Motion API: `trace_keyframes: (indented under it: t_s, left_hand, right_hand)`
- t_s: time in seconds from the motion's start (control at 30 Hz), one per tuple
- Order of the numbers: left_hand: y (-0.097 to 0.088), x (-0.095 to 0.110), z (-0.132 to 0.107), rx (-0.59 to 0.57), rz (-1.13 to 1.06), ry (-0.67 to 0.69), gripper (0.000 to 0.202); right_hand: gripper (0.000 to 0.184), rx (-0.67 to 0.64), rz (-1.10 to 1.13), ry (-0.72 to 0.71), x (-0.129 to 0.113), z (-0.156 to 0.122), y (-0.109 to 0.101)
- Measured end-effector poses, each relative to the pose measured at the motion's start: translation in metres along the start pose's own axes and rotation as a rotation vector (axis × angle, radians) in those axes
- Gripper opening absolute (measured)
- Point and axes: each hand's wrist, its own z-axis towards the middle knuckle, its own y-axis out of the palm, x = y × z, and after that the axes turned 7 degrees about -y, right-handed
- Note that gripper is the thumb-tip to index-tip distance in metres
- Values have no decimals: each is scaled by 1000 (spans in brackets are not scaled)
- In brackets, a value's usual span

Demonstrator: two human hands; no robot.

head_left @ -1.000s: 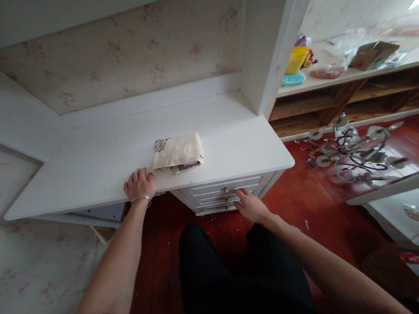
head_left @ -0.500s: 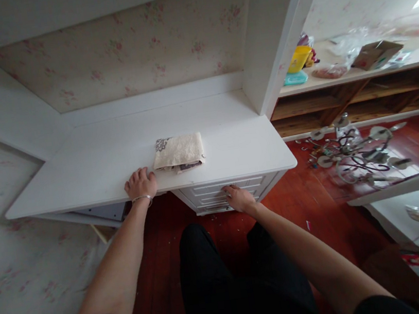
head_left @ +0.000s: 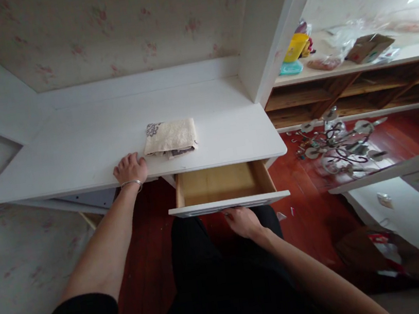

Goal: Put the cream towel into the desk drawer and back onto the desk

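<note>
Right grip (head_left: 243, 222), a bare hand, is closed on the front of a white-faced drawer with pale wooden insides (head_left: 197, 209); fingers curled at the outer face, around mid-width. Handle hidden behind the hand, can't tell exact finger placement. Drawer is open, sticking out below the front edge of a smooth white tabletop (head_left: 230, 138), above the person's black-trousered legs (head_left: 191, 248); pale wood base and side walls visible. Left grip (head_left: 130, 169), also a bare hand, isn't holding anything: palm down, fingers spread on the tabletop near its front edge, thin silver-coloured bracelet (head_left: 138, 182) at the wrist. Folded cream cloth with a dark grey floral corner (head_left: 170, 135) lies flat on the tabletop just beside the left thumb, behind the drawer; can't tell if thumb and cloth touch. Off to the right, chandelier with curled dark arms and pale cups (head_left: 342, 143) sits on the glossy red-brown wooden floor (head_left: 308, 236), well apart from both hands. Low wooden shelf unit (head_left: 302, 96) behind it, with a yellow plastic container (head_left: 295, 47) and a brown cardboard box (head_left: 369, 49) on top.
</note>
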Motion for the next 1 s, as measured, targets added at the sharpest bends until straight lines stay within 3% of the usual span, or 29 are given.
trace_keyframes:
  t_s: [0.13,0.23,0.37,0.47,0.53,0.63,0.8,1.0]
  left_hand:
    - [-2,-1,0,-56,-7,-16,47]
    - [-12,3,-4,8,-74,40,50]
    - [-35,27,-16,89,-96,318,53]
    - [-48,59,-21,-39,-23,600,73]
    - [-50,77,-19,-123,36,714,85]
    - [-44,93,-8,-210,122,700,97]
    - [-31,95,14,-330,203,635,105]
    - [-28,92,27,-343,172,674,88]
  right_hand:
    - [35,-29,42,-32,-3,-30,15]
    - [36,-27,79,-42,-4,-46,25]
    - [38,-24,117,-66,-7,-60,33]
    - [38,-53,99,-74,-9,-68,34]
    - [38,-82,77,-81,-11,-73,32]
    - [39,-109,78,-97,-13,-82,31]
    - [37,-113,150,-93,-15,-98,38]
    - [35,-114,263,-109,-11,-111,44]
